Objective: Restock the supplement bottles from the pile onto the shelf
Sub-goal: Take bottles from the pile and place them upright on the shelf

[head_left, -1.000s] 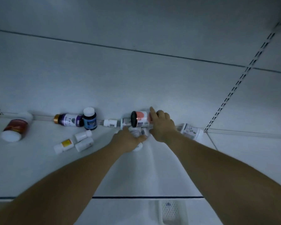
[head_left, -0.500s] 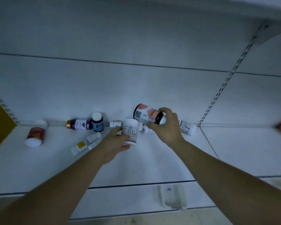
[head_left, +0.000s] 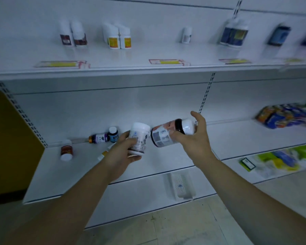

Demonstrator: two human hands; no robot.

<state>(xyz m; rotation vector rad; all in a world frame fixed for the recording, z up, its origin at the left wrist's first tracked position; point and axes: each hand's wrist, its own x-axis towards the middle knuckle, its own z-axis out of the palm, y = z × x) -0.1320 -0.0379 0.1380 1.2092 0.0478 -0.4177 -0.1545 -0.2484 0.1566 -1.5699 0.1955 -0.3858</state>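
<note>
White bottle (head_left: 138,138) in left hand (head_left: 121,154): smooth plastic, slight sheen, paper label. Bottle in right hand (head_left: 195,138): dark glossy bottle (head_left: 168,133) with glossy white plastic cap, printed paper label. Upper shelf (head_left: 148,68), at 12 o'clock of the hands: painted metal, smooth, semi-gloss, faint reflections under the bottles; paper price tags (head_left: 168,61) on its edge. Back panel (head_left: 104,106): matt white sheet metal. Packets (head_left: 281,115) at 3 o'clock: shiny plastic film. Floor (head_left: 166,225): dull, scuffed tile. Perforated tray (head_left: 180,186) at 6 o'clock: white plastic.
</note>
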